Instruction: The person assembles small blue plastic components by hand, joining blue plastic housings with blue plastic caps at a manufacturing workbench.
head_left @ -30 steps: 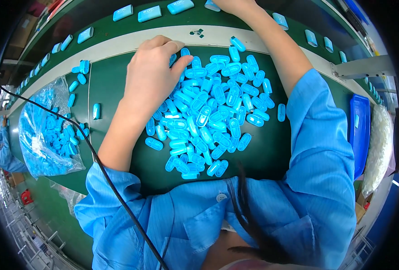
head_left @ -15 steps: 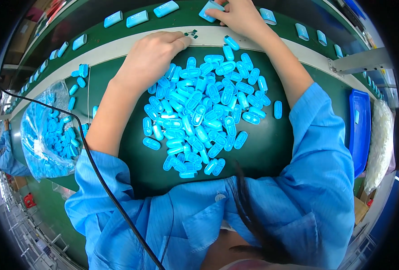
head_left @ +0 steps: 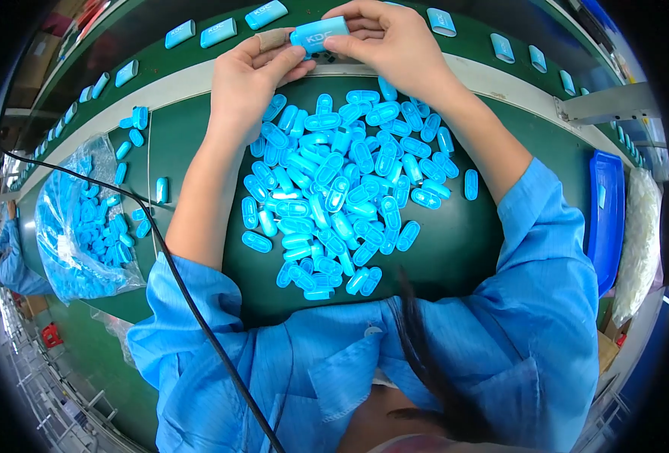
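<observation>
Left hand: the left hand [head_left: 253,79] is closed on the left end of a blue case [head_left: 319,35]. The thumb and fingers pinch it. One finger has a tan wrap on it.
Right hand: the right hand [head_left: 389,41] is closed on the right end of the same blue case. Its fingers curl over the top.
Blue case: it is a small box with round corners. Both hands hold it up at the far edge of the tabletop [head_left: 455,249], just above a pale strip [head_left: 516,83].
How it will feel: it looks like hard plastic, so I think it is light and stiff. It looks smooth, so it could slip. Holding it by the two short ends, as now, seems the best way.
Pile: lots of little blue oval pieces [head_left: 342,189] lie in a heap on the dark green tabletop, between the two arms.
Bag: a clear bag [head_left: 78,219] full of more blue pieces sits to the left.
Belt: more blue cases [head_left: 221,32] lie in a row on the green belt past the pale strip.
Right side: a blue tray [head_left: 608,219] stands on its edge, with a bag of white bits [head_left: 640,234] beside it.
Cord: a black cord [head_left: 176,279] runs over the left sleeve.
</observation>
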Tool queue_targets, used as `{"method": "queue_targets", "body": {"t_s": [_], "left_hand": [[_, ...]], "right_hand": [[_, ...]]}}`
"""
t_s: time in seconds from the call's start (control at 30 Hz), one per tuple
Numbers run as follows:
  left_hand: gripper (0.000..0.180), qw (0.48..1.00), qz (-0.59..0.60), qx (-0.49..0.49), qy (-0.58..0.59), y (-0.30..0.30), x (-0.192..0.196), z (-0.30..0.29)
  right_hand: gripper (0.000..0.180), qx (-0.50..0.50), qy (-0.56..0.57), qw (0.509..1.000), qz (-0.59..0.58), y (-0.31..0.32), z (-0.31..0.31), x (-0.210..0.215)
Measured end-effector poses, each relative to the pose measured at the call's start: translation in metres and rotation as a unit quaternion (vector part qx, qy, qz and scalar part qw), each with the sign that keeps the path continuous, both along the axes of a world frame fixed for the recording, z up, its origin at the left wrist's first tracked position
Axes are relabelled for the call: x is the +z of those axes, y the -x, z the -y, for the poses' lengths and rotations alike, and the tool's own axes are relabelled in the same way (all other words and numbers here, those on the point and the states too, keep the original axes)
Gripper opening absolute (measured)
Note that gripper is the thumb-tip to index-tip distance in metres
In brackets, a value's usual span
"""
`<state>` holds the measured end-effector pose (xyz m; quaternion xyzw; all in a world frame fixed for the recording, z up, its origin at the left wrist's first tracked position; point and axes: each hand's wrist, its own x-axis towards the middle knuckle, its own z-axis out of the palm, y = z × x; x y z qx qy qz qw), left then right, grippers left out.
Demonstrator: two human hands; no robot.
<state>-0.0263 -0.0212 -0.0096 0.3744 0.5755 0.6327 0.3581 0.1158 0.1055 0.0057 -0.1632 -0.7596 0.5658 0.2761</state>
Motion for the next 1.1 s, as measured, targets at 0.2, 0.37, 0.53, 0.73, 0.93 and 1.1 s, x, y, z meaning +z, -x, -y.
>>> {"method": "queue_targets", "body": {"t_s": [0.2,0.37,0.53,0.73,0.93,1.1], "left_hand": [[0.032,0.998,0.038,0.020,-0.035,0.000,-0.003,-0.002],[0.034,0.998,-0.044,0.017,-0.029,0.000,-0.004,0.001],[0.034,0.977,-0.211,0.022,-0.014,0.007,-0.004,0.003],[0.029,0.916,-0.393,0.083,-0.003,-0.016,0.009,0.010],[0.064,0.901,-0.374,0.015,0.220,-0.008,0.018,0.006],[0.029,0.843,-0.522,0.112,0.066,0.005,0.022,0.032]], "right_hand": [[0.020,0.073,0.176,0.981,0.034,0.001,-0.013,-0.009],[0.023,0.067,0.160,0.985,0.028,-0.002,-0.009,-0.007],[0.021,0.040,0.096,0.995,0.003,-0.004,-0.003,-0.005],[0.022,0.042,-0.030,0.998,-0.021,-0.003,0.003,-0.002],[0.022,0.025,-0.066,0.995,0.076,0.032,-0.010,0.000],[0.033,-0.029,-0.234,0.964,0.121,0.060,-0.046,-0.008]]}}
